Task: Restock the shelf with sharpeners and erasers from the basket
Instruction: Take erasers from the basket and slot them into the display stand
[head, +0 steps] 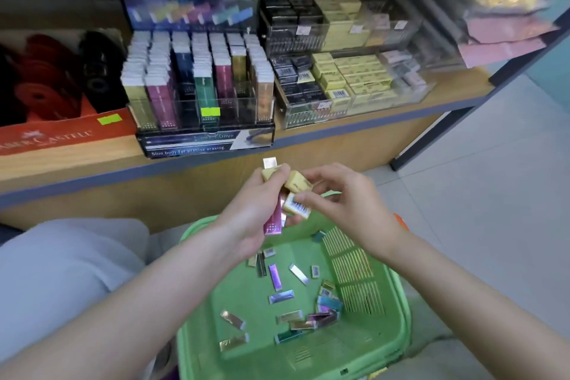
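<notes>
Green basket [401,311]: low under both hands, loose slim erasers [280,296] scattered across its floor.
Left hand [253,213]: curled round a bunch of sticks, pink eraser [273,220] pointing down, gold eraser [270,163] pointing up.
Right hand [348,203]: pinching yellow block eraser [296,206], just beside the bunch.
Wooden shelf [77,160]: behind the hands, Hi-Polymer display [197,77] stocked in upright rows.

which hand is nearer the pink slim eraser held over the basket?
Left. The left hand grips the pink slim eraser itself. The right hand sits just to the eraser's right, its fingers pinching a yellow eraser beside it.
</notes>
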The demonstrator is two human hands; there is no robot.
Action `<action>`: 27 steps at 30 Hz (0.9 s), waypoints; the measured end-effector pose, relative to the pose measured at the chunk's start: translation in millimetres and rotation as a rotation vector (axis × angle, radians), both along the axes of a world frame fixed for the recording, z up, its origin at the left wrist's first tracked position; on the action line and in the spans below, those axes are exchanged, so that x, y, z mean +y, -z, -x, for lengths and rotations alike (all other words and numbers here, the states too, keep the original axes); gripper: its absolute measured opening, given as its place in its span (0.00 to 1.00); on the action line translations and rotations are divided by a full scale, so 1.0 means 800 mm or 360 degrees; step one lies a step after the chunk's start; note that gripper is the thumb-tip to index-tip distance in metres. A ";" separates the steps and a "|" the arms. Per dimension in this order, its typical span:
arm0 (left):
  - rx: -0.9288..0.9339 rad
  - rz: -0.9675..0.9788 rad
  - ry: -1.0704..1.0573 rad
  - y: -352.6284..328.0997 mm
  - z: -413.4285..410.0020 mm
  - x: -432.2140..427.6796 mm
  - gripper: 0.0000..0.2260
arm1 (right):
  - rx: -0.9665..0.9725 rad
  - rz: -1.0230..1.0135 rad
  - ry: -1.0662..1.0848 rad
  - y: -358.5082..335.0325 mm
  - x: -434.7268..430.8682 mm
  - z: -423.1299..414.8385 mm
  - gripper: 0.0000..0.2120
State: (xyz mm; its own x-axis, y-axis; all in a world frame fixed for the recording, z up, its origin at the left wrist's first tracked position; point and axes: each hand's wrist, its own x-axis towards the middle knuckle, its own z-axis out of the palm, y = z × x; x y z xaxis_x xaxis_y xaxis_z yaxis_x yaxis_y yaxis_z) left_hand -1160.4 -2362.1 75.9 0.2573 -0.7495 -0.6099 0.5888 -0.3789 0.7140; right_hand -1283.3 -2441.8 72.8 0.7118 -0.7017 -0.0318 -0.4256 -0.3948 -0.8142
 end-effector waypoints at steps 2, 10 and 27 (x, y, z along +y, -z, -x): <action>-0.0001 0.0041 0.0030 -0.014 -0.006 -0.005 0.13 | -0.0014 -0.0011 -0.0012 -0.016 -0.008 -0.004 0.08; 0.0148 0.0121 0.0037 -0.042 -0.031 -0.027 0.13 | -0.0141 0.0323 0.0216 -0.058 -0.060 -0.009 0.05; 0.0192 0.0233 0.0088 -0.048 -0.031 -0.063 0.14 | 0.0962 0.1201 0.0018 -0.072 -0.261 0.008 0.11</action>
State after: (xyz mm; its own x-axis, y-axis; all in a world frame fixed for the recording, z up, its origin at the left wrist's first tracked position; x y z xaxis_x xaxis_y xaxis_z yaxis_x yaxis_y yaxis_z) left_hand -1135.8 -2412.5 114.1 0.1449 -0.8435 -0.5172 0.6548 -0.3101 0.6893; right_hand -1289.8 -2650.9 130.4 0.7163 -0.6941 0.0713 -0.6964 -0.7176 0.0097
